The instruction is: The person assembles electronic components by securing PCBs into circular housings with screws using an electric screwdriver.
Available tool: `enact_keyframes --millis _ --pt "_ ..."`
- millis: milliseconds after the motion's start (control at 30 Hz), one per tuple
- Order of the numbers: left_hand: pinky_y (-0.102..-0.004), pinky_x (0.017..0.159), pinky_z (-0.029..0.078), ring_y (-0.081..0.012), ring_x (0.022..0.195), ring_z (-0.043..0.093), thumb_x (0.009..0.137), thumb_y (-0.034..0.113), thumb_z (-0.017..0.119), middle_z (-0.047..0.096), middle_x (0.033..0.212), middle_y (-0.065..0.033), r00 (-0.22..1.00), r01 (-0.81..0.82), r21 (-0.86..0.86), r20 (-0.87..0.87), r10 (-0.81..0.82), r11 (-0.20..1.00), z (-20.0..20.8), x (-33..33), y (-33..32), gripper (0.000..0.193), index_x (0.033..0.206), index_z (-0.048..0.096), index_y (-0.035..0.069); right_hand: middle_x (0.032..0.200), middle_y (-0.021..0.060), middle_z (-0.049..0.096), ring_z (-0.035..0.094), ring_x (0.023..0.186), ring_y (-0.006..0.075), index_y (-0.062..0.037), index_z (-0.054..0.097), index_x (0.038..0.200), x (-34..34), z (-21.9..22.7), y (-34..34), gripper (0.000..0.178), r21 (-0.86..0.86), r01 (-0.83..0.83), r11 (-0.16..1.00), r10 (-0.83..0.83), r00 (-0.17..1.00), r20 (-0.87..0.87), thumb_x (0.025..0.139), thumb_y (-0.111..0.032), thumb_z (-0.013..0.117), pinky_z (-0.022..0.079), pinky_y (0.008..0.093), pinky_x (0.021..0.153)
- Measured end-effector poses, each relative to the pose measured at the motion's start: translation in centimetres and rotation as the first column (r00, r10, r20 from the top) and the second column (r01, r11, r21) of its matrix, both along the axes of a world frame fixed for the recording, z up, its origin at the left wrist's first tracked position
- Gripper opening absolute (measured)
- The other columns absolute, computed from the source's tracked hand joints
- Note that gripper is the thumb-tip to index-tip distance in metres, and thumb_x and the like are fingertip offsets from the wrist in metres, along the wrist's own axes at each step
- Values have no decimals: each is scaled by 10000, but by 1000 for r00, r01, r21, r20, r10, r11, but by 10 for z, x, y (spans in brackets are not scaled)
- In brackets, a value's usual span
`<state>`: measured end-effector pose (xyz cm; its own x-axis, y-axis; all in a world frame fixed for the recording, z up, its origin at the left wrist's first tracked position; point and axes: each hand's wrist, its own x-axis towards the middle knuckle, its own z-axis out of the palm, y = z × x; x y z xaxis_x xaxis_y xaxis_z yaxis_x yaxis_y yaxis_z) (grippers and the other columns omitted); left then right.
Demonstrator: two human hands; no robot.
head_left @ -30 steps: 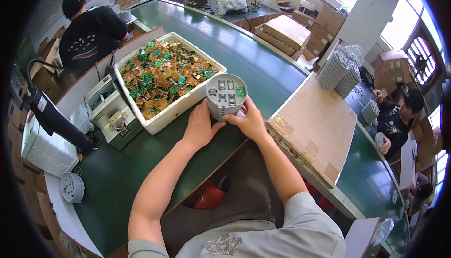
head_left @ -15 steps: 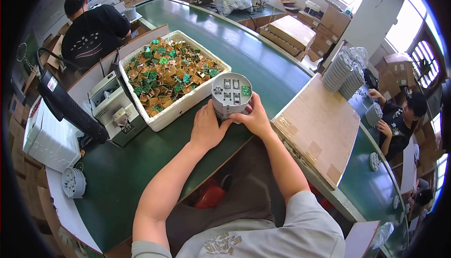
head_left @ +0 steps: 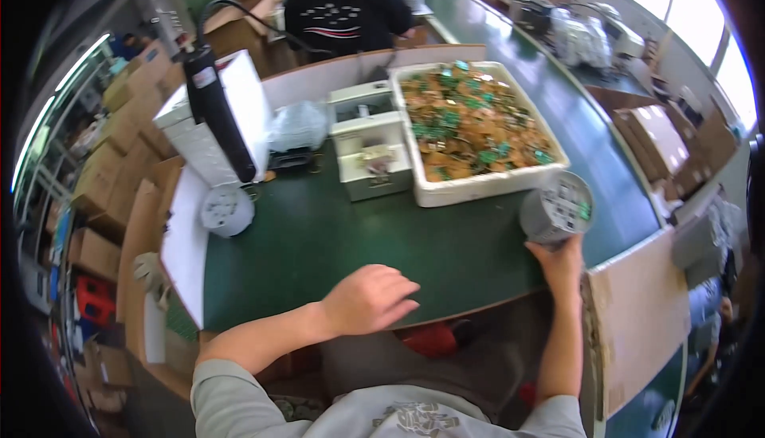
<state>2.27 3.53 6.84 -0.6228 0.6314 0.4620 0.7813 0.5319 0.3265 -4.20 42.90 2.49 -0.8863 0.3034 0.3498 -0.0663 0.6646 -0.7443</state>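
My right hand (head_left: 559, 267) is closed round the lower side of a stack of grey round plastic housings (head_left: 548, 213). A small green circuit board shows in the top one. The stack is at the front right corner of a white foam box (head_left: 494, 188), which is heaped with small green and brown circuit boards (head_left: 470, 123). Near the bench's front edge, my left hand (head_left: 370, 301) is in the air with nothing in it, its fingers loosely bent and partly apart. Another grey round housing stack (head_left: 227, 210) stands at the left, under a black electric screwdriver (head_left: 219, 115) on a cable.
A grey screw feeder (head_left: 373, 173) stands left of the foam box. Behind the screwdriver are white foam blocks (head_left: 253, 91). At the right lies a cardboard sheet (head_left: 641, 318). A person in black (head_left: 343, 11) sits beyond the bench's back panel. Cartons (head_left: 127, 167) line the left.
My left hand has let go of the housing stack and moved left. My right hand still holds the stack, now tilted. The view has swung to the left.
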Motion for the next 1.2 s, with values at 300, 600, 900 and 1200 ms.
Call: enact_keyframes --millis 300,600,900,1200 --pt "-409 998 487 -319 1028 646 887 95 725 690 1117 -103 506 -830 17 -395 766 557 22 29 -250 234 1112 696 37 1238 213 700 684 1074 346 24 549 1367 -22 -3 36 782 -42 -150 988 156 964 215 678 -26 915 533 416 990" --pt "-389 940 487 -305 984 632 901 35 697 702 1074 -90 547 -802 171 -175 819 572 37 63 -246 104 1004 705 24 1432 195 589 591 1282 326 -10 468 1510 26 -3 20 740 149 54 987 -14 965 -261 840 -36 782 483 417 1085" --pt "-360 824 527 -263 904 635 852 38 732 671 1130 -92 953 -251 -91 -200 229 964 -7 38 -81 211 1054 671 46 1163 117 695 678 946 189 -3 653 1264 10 87 -131 367 41 -436 899 426 849 -312 907 62 707 561 276 815" --pt "-370 924 536 -279 1016 650 862 77 749 666 1204 -100 971 -78 63 -221 91 995 -30 -22 -44 321 1170 670 32 945 138 710 677 854 361 -25 774 974 -118 86 -168 178 532 -327 781 295 944 148 889 -143 671 558 423 776"
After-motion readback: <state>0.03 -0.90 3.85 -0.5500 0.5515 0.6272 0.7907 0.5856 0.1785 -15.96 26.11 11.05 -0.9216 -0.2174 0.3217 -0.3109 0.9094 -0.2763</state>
